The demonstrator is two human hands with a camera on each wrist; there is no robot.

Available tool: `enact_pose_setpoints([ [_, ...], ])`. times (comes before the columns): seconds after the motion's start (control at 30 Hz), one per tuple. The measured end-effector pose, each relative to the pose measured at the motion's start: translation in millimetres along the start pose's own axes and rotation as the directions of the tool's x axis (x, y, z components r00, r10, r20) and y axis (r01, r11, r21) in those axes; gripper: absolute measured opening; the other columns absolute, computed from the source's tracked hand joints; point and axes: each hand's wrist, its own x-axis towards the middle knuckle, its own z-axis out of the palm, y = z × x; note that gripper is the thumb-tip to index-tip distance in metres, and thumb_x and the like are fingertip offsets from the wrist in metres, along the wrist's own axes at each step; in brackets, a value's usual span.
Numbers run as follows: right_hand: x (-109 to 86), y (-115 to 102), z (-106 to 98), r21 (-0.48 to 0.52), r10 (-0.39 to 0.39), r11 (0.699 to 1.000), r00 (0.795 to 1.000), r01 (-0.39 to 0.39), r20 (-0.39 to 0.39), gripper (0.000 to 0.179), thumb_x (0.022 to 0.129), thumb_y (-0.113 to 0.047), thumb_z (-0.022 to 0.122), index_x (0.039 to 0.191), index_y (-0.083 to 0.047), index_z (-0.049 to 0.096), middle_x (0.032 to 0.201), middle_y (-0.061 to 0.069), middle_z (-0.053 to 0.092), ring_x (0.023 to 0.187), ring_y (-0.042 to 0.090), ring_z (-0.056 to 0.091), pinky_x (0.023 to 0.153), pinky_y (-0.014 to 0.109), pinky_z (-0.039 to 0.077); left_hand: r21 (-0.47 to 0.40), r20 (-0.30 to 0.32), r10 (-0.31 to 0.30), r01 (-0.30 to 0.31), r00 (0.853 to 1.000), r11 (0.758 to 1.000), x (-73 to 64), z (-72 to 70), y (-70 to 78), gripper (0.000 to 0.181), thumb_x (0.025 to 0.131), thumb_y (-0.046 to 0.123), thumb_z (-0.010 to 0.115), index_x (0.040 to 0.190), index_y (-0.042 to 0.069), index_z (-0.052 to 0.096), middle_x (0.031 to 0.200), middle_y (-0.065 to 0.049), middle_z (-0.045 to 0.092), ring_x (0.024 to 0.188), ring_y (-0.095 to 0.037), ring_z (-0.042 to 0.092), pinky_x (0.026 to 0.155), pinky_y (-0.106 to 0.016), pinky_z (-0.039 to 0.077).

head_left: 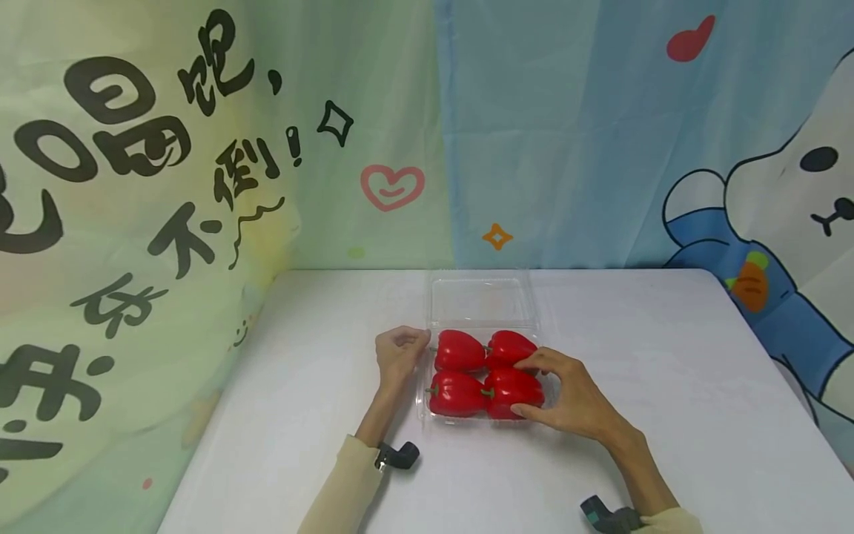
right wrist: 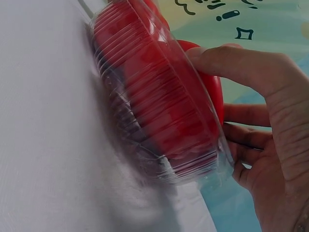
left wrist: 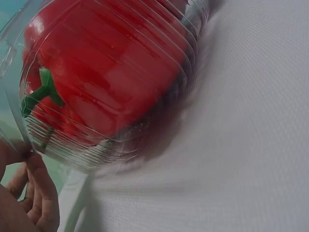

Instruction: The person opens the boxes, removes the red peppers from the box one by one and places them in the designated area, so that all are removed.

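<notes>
The right hand (head_left: pixel 574 393) gripped a red bell pepper (head_left: pixel 510 393) seated in a clear plastic clamshell tray (head_left: pixel 422 404) between the hands. The left hand (head_left: pixel 400 356) pinched the tray's left edge, as far as the see-through plastic let one judge. Left of the gripped pepper lay a second pepper (head_left: pixel 457 394); two more peppers (head_left: pixel 460 351) (head_left: pixel 510 347) sat just beyond. Past both hands, the clear lid (head_left: pixel 480 300) lay open before a printed cloth backdrop (head_left: pixel 534 133).

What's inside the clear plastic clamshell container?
Inside the clear plastic clamshell container are four red bell peppers, two by two. The right hand partly covers the near-right pepper; from above, the container floor directly beneath the peppers is hidden.
</notes>
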Motion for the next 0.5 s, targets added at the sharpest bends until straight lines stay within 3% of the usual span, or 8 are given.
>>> enact_pose_setpoints([
  [0.5, -2.2, 4.1, 4.5, 0.051, 0.009, 0.999, 0.999, -0.007, -0.051, 0.065, 0.066, -0.022, 0.102, 0.126, -0.017, 0.077, 0.122, -0.001, 0.078, 0.109, 0.011, 0.069, 0.087, 0.029, 0.062, -0.002, 0.007, -0.016, 0.016, 1.0, 1.0, 1.2, 0.3, 0.3, 0.019, 0.097, 0.012, 0.078, 0.091, -0.005, 0.081, 0.08, -0.019, 0.079, 0.064, -0.012, 0.066, 0.057, -0.022, 0.052],
])
